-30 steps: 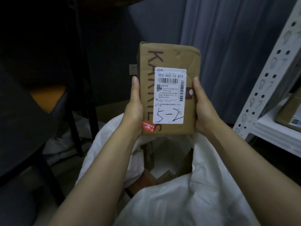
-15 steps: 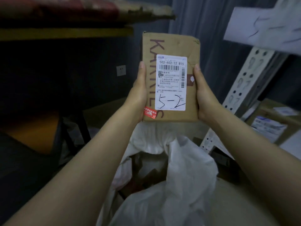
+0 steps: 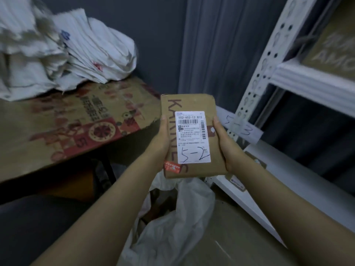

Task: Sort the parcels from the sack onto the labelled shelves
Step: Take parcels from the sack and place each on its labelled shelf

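A white shelving rack (image 3: 269, 60) was seen on the right, and a white sack (image 3: 172, 217) lay open below. A brown parcel (image 3: 192, 104) was held upright above the sack, gripped at its side edges by the left hand (image 3: 161, 143) and the right hand (image 3: 228, 150). Its label (image 3: 193, 137) was marked 5-2.

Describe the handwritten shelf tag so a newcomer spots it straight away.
Find the white metal rack on the right. Low on its perforated upright, just right of the held brown parcel, sits a white paper tag. It alone reads 5-3; the parcel's label says 5-2.
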